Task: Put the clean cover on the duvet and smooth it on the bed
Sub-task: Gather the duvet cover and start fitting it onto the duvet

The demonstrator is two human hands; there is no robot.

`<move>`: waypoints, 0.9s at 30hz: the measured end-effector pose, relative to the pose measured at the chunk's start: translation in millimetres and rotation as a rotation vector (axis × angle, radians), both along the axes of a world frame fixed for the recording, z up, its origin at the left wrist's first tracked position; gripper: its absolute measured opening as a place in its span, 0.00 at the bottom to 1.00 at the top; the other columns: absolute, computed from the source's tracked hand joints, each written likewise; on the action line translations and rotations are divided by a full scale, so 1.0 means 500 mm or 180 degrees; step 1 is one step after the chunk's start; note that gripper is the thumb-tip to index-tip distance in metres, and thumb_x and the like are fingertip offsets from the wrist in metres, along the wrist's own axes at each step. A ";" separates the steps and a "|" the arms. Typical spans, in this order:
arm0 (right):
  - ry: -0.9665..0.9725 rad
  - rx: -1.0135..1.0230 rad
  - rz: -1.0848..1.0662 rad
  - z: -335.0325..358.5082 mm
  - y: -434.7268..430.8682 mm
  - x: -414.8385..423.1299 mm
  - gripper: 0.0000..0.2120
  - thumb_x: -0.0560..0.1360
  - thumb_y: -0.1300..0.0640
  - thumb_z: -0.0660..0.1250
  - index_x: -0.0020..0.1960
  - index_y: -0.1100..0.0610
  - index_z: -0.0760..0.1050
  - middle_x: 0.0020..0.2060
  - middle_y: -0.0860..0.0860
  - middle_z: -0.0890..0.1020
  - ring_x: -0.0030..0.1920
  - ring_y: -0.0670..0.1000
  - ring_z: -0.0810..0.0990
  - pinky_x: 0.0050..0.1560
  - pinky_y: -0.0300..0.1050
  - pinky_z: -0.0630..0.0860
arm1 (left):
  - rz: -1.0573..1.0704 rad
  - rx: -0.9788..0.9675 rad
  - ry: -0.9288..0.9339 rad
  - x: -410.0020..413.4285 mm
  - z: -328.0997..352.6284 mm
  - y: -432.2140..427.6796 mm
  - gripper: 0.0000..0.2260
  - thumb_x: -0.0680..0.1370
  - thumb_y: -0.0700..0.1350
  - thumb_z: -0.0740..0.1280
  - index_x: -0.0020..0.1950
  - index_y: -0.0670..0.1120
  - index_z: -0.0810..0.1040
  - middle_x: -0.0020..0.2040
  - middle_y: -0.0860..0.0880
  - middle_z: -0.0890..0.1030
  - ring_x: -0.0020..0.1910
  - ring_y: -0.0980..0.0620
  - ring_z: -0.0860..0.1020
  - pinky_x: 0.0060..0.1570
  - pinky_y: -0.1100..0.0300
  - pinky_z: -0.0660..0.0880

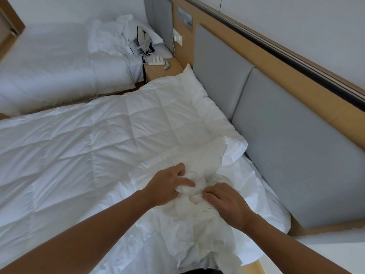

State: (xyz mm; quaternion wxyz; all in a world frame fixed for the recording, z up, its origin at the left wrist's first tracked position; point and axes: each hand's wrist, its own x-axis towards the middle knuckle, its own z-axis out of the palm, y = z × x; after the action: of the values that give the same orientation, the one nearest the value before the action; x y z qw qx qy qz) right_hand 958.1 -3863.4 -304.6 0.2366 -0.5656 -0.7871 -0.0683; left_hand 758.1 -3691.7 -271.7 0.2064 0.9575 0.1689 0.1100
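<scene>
A person leaning over a bed works a bunched white cover with both bare hands at the near corner of a quilted duvet. The left hand has its fingers curled down into the gathered cloth, with the thumb laid across the top of the bunch. The right hand, just beside it, pinches the same folds, its grip closed on the fabric with the knuckles up. The two hands almost touch.

The cover lies as a crumpled ridge running from the duvet's corner back toward the person, on top of the wrinkled bedding at the bed's right edge. Whether the duvet's corner is inside the bunch cannot be told. The duvet itself is spread flat across most of the bed, reaching away to the left, its stitched squares showing.

A white pillow rests at the head of the bed against a grey padded headboard framed in pale wood.

Beyond it, a wooden nightstand carries a white power strip with cables. A second bed stands on the far side, with rumpled white linen and a black-and-white bag heaped near its head.
</scene>
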 end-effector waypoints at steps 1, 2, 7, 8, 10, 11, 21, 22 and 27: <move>0.0020 -0.0021 -0.0006 0.000 0.002 0.001 0.14 0.68 0.60 0.79 0.52 0.58 0.81 0.48 0.53 0.83 0.45 0.53 0.80 0.45 0.46 0.78 | 0.0078 -0.0097 -0.0001 -0.003 0.003 -0.005 0.24 0.68 0.34 0.72 0.55 0.61 0.83 0.45 0.60 0.59 0.36 0.59 0.65 0.34 0.66 0.64; 0.0042 -0.0040 -0.0009 0.001 0.005 0.000 0.15 0.67 0.61 0.79 0.52 0.58 0.80 0.48 0.53 0.83 0.44 0.53 0.80 0.45 0.46 0.79 | 0.0146 -0.0185 0.0008 -0.006 0.005 -0.010 0.23 0.69 0.35 0.72 0.55 0.61 0.84 0.45 0.60 0.60 0.36 0.59 0.65 0.34 0.68 0.63; 0.0264 -0.0129 0.0036 0.014 0.005 -0.012 0.14 0.66 0.64 0.78 0.49 0.57 0.79 0.43 0.51 0.82 0.41 0.52 0.78 0.44 0.43 0.74 | 0.0627 -0.0440 0.0174 -0.018 0.022 -0.047 0.23 0.73 0.35 0.67 0.60 0.60 0.83 0.48 0.58 0.66 0.41 0.58 0.69 0.40 0.70 0.65; 0.0295 -0.0166 0.0041 0.018 0.003 -0.013 0.15 0.66 0.65 0.77 0.49 0.57 0.79 0.43 0.51 0.82 0.41 0.52 0.79 0.44 0.42 0.73 | 0.0756 -0.0359 0.0192 -0.025 0.029 -0.061 0.23 0.74 0.36 0.68 0.62 0.59 0.82 0.51 0.57 0.68 0.45 0.57 0.70 0.44 0.69 0.66; 0.0315 -0.0220 0.0060 0.027 -0.001 -0.011 0.16 0.64 0.65 0.78 0.49 0.57 0.80 0.42 0.51 0.82 0.40 0.52 0.79 0.43 0.41 0.74 | 0.1096 -0.0025 0.0059 -0.042 0.044 -0.096 0.20 0.74 0.40 0.69 0.65 0.55 0.79 0.58 0.54 0.71 0.50 0.54 0.73 0.53 0.63 0.70; 0.0319 -0.0248 0.0075 0.033 -0.004 -0.009 0.17 0.63 0.64 0.79 0.49 0.57 0.80 0.42 0.50 0.82 0.40 0.52 0.80 0.42 0.42 0.75 | 0.1358 0.0019 -0.0100 -0.055 0.054 -0.122 0.18 0.74 0.43 0.70 0.63 0.53 0.78 0.58 0.54 0.71 0.49 0.54 0.73 0.54 0.60 0.71; 0.0382 -0.0357 0.0102 0.067 -0.028 -0.005 0.17 0.61 0.66 0.80 0.47 0.58 0.79 0.37 0.52 0.80 0.35 0.53 0.79 0.34 0.42 0.74 | 0.1677 -0.0773 0.0853 -0.095 0.086 -0.421 0.49 0.64 0.71 0.72 0.77 0.62 0.49 0.72 0.63 0.57 0.65 0.61 0.65 0.62 0.60 0.73; 0.0433 -0.0382 0.0102 0.070 -0.030 -0.008 0.17 0.62 0.66 0.80 0.47 0.58 0.79 0.37 0.53 0.80 0.35 0.54 0.79 0.34 0.43 0.74 | 0.1859 -0.0699 0.0758 -0.082 0.070 -0.436 0.53 0.64 0.69 0.72 0.79 0.61 0.43 0.75 0.59 0.54 0.67 0.57 0.64 0.62 0.57 0.74; 0.0556 -0.0501 0.0265 0.077 -0.044 -0.019 0.16 0.64 0.67 0.78 0.49 0.59 0.79 0.40 0.54 0.82 0.37 0.55 0.81 0.35 0.44 0.76 | 0.2730 -0.0869 -0.0467 -0.058 0.007 -0.452 0.34 0.72 0.50 0.71 0.77 0.54 0.64 0.63 0.55 0.75 0.57 0.56 0.76 0.53 0.65 0.74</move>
State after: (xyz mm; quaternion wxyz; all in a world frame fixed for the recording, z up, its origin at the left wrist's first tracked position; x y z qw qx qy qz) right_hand 948.8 -3885.3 -266.1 0.2618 -0.5530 -0.7892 0.0531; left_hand 728.9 -3917.9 -268.4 0.2779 0.7547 0.5480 0.2297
